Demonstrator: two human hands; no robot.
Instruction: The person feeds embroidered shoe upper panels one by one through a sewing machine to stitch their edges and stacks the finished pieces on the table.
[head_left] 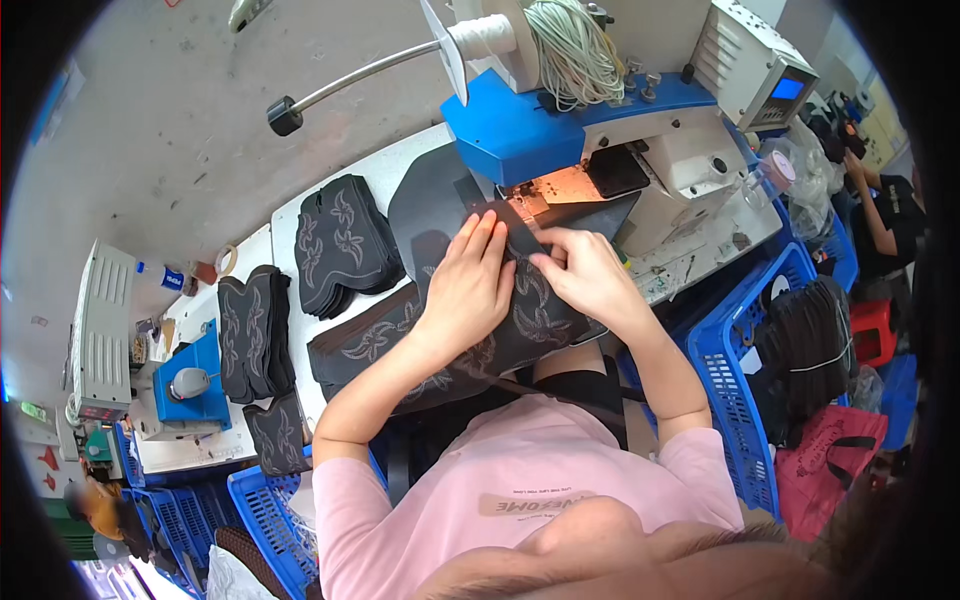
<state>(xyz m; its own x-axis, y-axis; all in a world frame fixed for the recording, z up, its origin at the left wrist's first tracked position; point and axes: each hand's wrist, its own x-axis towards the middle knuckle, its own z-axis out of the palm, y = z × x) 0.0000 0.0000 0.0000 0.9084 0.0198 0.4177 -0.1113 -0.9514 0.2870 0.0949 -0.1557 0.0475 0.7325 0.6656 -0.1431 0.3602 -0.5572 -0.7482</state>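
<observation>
A dark embroidered shoe-upper panel point(545, 315) lies under both hands at the front of a sewing machine point(512, 130) with a blue head. My left hand point(468, 275) rests flat on it, fingers stretched toward the lit needle area. Across the panel's far edge runs a narrow black strip point(518, 232). The thumb and index finger of my right hand point(592, 278) pinch this strip near its right end. Fingertips of the left hand touch the strip's other side. The needle itself is hidden behind the machine's head.
Stacks of embroidered panels point(345, 250) lie left on the white table point(285, 215). A thread spool point(482, 38) and control box point(755, 70) stand behind. Blue crates point(725, 370) flank me, the right one holding bundled dark pieces point(805, 335). Another person point(885, 215) sits at far right.
</observation>
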